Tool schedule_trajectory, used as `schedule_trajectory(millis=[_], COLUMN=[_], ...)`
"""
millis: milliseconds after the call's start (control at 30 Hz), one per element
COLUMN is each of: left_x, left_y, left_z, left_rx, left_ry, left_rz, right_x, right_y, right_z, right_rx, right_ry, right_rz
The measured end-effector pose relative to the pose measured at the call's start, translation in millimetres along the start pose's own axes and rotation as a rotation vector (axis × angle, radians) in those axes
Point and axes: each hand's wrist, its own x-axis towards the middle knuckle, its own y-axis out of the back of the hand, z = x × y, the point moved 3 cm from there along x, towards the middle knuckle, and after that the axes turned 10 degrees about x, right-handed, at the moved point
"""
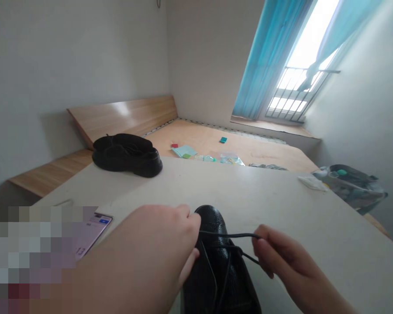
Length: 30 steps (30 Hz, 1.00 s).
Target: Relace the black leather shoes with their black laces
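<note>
A black leather shoe (pixel 211 218) lies on the table in front of me, its toe pointing away. My left hand (pixel 170 235) is closed at the shoe's left side, fingertips by the spot where the lace comes out; the inside of its grip is hidden. From there a thin black shoelace (pixel 231 235) stretches across the shoe to my right hand (pixel 271 250), which pinches it between thumb and fingers. A second strand of lace runs from the shoe's right side to the same hand.
Black shoes (pixel 127 155) stand at the table's far left. A phone-like pink item (pixel 93 233) lies beside my left forearm. White tissue (pixel 312 183) rests near the right edge, with a lined bin (pixel 353 185) beyond. Small packets (pixel 185 151) lie on the wooden surface behind the table (pixel 249 192).
</note>
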Motion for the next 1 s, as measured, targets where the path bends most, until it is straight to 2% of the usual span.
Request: schedule_trajectory(millis=[67,133,333,433,533,633,733,800,867,933,1000], left_x=[7.3,12.2,16.1,15.2,14.5,14.8,14.3,12.9,11.3,10.3,10.0], left_y=[-15.6,-21.2,-15.7,-13.9,-14.6,-11.5,1.1,11.2,17.8,19.4,18.1], left_z=[2.2,5.4,8.8,10.0,10.4,8.2,2.0,-5.0,-12.0,-16.0,-17.7], left_rx=[-0.040,-0.054,0.009,-0.010,0.001,0.038,0.011,-0.109,-0.393,-0.746,-0.960], left_ry=[-0.019,-0.040,-0.038,-0.053,-0.055,-0.063,-0.063,-0.020,0.020,0.011,-0.007], left_rz=[-0.145,-0.208,-0.257,-0.269,-0.275,-0.192,-0.025,0.042,0.054,0.033,0.035], right_x=[4.3,7.4,12.6,15.8,20.6,26.2,32.5,34.5,33.4,29.6,24.6], right_y=[-4.1,-6.9,-2.4,3.6,15.8,28.3,33.3,33.5,31.0,25.0,16.8], right_z=[0.3,0.7,4.3,5.8,8.1,12.6,12.8,12.0,12.2,12.8,12.7], right_rx=[-0.229,-0.341,-0.382,-0.308,-0.006,0.563,1.029,1.136,1.139,1.077,0.945], right_ry=[0.035,0.069,0.148,0.162,0.070,-0.102,-0.184,-0.203,-0.208,-0.227,-0.250], right_rz=[-0.061,-0.134,-0.192,-0.105,0.097,0.279,0.274,0.214,0.162,0.110,0.052])
